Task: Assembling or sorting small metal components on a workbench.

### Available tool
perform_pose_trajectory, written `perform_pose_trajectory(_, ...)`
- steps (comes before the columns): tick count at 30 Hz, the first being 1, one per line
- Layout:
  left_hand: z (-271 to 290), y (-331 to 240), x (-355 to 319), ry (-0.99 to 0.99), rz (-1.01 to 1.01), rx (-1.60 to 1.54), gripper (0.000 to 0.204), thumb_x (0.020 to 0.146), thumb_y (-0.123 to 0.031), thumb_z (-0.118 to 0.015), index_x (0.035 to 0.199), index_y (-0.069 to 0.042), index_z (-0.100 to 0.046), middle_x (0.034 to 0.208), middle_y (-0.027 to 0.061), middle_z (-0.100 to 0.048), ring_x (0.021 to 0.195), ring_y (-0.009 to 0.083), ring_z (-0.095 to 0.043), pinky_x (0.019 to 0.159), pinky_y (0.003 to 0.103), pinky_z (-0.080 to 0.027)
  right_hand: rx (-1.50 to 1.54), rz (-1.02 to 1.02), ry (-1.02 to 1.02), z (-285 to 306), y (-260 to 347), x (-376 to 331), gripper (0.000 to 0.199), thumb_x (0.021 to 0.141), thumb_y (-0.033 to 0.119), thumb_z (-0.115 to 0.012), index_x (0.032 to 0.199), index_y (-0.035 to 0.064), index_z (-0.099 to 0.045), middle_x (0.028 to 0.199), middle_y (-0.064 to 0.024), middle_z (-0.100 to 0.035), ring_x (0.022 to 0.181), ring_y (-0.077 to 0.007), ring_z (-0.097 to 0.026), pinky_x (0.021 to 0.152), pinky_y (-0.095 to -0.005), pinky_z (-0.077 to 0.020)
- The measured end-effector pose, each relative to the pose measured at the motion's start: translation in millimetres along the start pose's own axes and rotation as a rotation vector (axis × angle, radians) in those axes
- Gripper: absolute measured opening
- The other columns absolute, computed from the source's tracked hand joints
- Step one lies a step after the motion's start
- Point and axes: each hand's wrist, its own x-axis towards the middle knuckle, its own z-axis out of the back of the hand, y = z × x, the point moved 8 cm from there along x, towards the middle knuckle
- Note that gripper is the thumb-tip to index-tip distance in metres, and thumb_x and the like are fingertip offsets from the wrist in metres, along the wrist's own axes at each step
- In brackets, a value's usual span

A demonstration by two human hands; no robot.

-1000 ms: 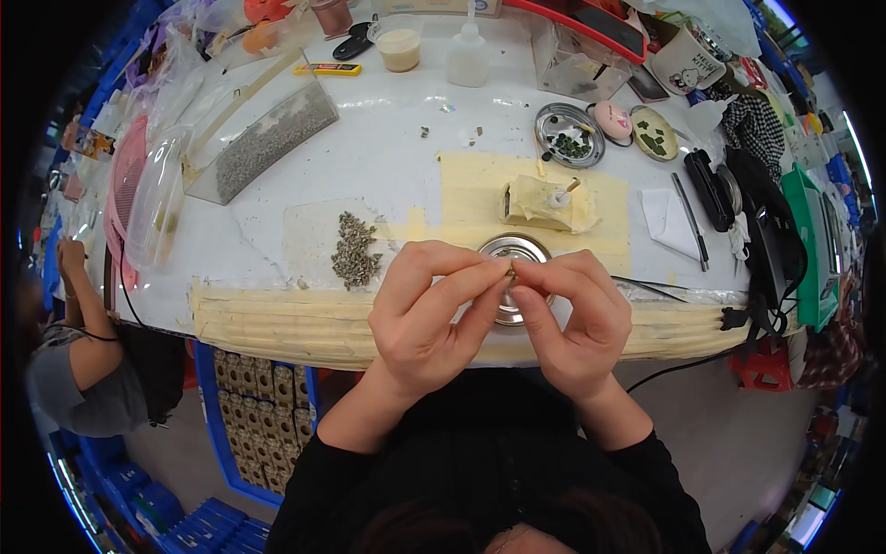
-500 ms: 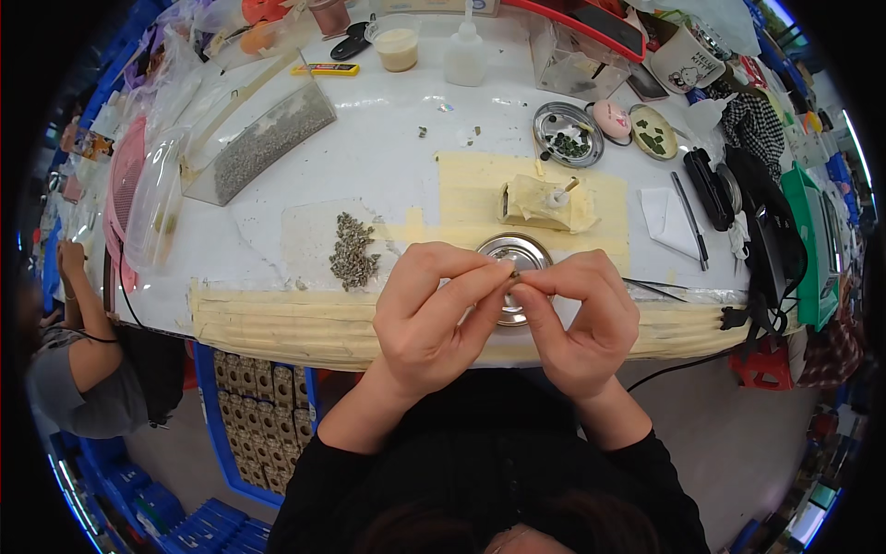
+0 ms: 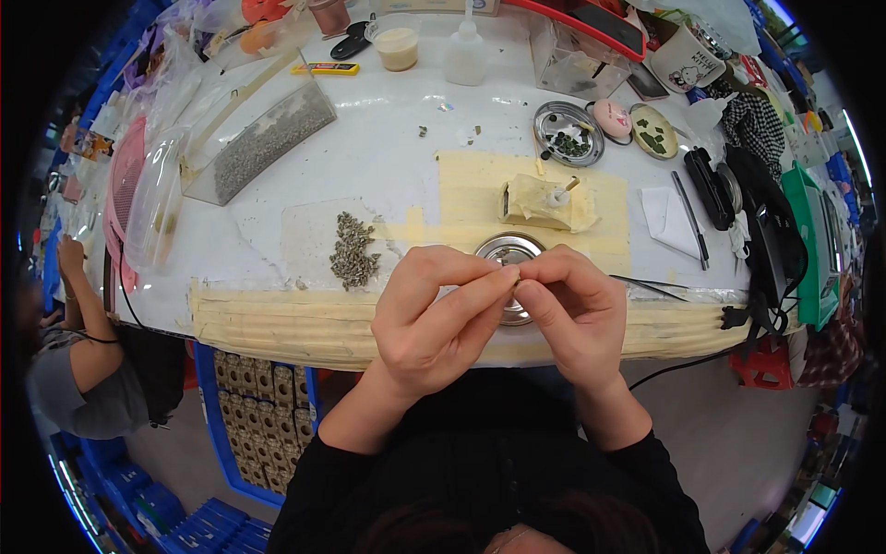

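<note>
The small part [image 3: 517, 276] sits pinched between the fingertips of both hands, right where they meet above the near edge of the surface [image 3: 388, 166]; it is too small to tell its shape or its long axis. The left hand [image 3: 434, 314] comes at it from the left, thumb and forefinger stretched toward the right and closed on it. The right hand [image 3: 572, 309] meets it from the other side, its fingertips curled in and also closed on it, so both hands grasp the same piece and neither is nearer than the other. Directly under the pinch lies a round metal dish [image 3: 509, 251], partly hidden by the fingers. A heap of small grey-green pieces [image 3: 353, 251] lies to the left of the left hand, near but apart from it.
</note>
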Motion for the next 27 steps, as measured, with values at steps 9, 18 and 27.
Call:
perform_pose_trajectory(9,-2.7,4.9,-1.4,0.000,0.054,0.018,0.028,0.068,0.010,-0.079,0.093,0.000,-0.073,0.088,0.0088,-0.068,0.076,0.0221,-0.063,0.062,0.030,-0.049,-0.646,0.633,-0.102,-10.0,46.4,-13.9,0.025,0.073,-0.002,-0.082,0.096,0.0025,-0.076,0.081,-0.0061,-0.065,0.068,-0.0179,-0.059,0.059,-0.0271,-0.0460)
perform_pose_trajectory(18,1.1,2.5,-1.4,-0.017,0.027,0.008,0.029,0.069,0.009,-0.079,0.095,0.000,-0.074,0.088,0.0083,-0.068,0.076,0.0214,-0.063,0.062,0.030,-0.049,-0.331,0.299,-0.067,-0.5,19.1,-4.1,0.024,0.079,0.000,-0.079,0.103,0.0004,-0.076,0.084,-0.0063,-0.068,0.070,-0.0128,-0.059,0.062,-0.0243,-0.0459)
perform_pose_trajectory(27,-0.8,-1.9,-1.0,-0.030,-0.027,0.069,0.030,0.067,0.009,-0.079,0.095,0.001,-0.073,0.086,0.0085,-0.067,0.073,0.0220,-0.063,0.060,0.031,-0.048,-0.243,0.191,-0.039,1.8,12.5,-0.3,0.015,0.083,0.002,-0.077,0.098,0.0004,-0.076,0.081,-0.0062,-0.067,0.070,-0.0121,-0.059,0.063,-0.0240,-0.0457)
